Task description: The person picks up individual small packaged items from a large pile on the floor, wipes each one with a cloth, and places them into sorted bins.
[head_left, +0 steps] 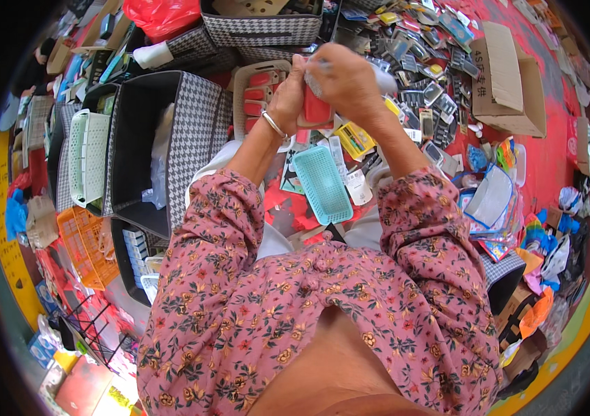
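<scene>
Both hands are raised at the upper middle, close together. My left hand (286,102), with a bangle at the wrist, is closed along the edge of a red, flat object (316,111). Over it my right hand (345,78) is closed on a greyish-white, cloth-like thing (384,79), blurred and partly hidden by the fingers. Beside my left hand stands a cream basket (241,83) with several red pieces (256,94) in it. A turquoise plastic basket (322,187) lies below the hands, between my legs.
Houndstooth-patterned storage boxes (201,132) stand at the left, near a pale green basket (88,158) and an orange crate (87,243). Many small packaged goods (426,83) spread at the upper right, beside an open cardboard box (509,83). A red plastic bag (163,17) lies at the back.
</scene>
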Motion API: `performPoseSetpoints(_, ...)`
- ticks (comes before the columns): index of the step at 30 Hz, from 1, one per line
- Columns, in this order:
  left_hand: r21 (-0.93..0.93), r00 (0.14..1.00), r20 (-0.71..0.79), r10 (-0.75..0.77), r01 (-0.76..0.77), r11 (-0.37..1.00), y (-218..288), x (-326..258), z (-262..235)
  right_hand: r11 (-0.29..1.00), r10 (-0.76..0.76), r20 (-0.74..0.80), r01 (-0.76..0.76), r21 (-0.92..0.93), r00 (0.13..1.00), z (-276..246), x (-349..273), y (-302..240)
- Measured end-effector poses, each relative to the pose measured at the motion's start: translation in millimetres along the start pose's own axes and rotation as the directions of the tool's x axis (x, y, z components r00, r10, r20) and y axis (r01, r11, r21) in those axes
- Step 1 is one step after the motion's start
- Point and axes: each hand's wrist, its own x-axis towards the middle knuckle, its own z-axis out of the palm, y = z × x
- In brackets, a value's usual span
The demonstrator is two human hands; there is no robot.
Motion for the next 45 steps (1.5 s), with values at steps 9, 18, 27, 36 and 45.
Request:
performPoseSetpoints(9, 0.144, 0.991, 0.073, -0.114, 0.103, 0.984, 11, -7, -3, 0.962, 0.102, -0.170, -0.141, -0.235, 0.980, -27, 15, 42)
performPoseSetpoints(18, -0.105, 0.987, 0.149, -0.052, 0.068, 0.992, 22, -7, -18, 0.881, 0.179, 0.165, -0.084, -0.466, 0.970, -24, 9, 51)
performPoseSetpoints(27, -0.314, 0.993, 0.006, 0.122, -0.114, 0.943, 19, -4, -16, 0.948, 0.317, -0.086, -0.312, 0.060, 0.945, -8, 15, 20)
performPoseSetpoints(36, -0.503, 0.962, -0.111, 0.251, -0.272, 0.820, 25, 8, -43, 0.982, 0.176, 0.521, -0.113, -0.151, 0.835, -2, -15, 25)
performPoseSetpoints(45, -0.349, 0.981, -0.087, 0.172, -0.192, 0.917, -1, 7, -19, 0.988, 0.064, 0.035, -0.068, 0.142, 0.997, 28, -11, -20)
